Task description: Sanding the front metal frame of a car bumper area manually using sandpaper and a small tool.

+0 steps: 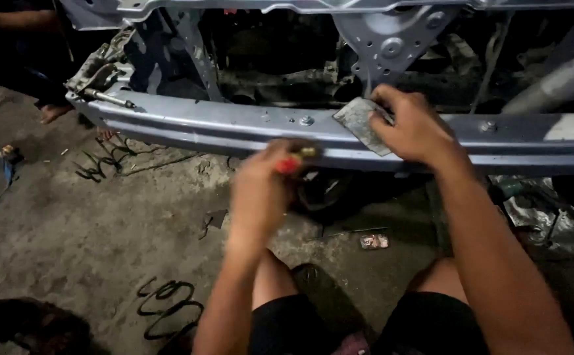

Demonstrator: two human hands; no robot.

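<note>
Concrete floor [70, 230]; left hand [260, 190] grips red-handled tool [293, 161], right hand [415, 128] pinches sandpaper [362, 125]

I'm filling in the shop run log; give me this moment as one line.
left hand: grips red-handled tool, blurred | right hand: presses grey sheet on grey crossbar | floor: black wire coils

Dim light is falling from above, leaving the engine bay [280, 59] dark. Motion blur is smearing the left hand [260, 190]; glare is catching the beam [201, 125].
</note>
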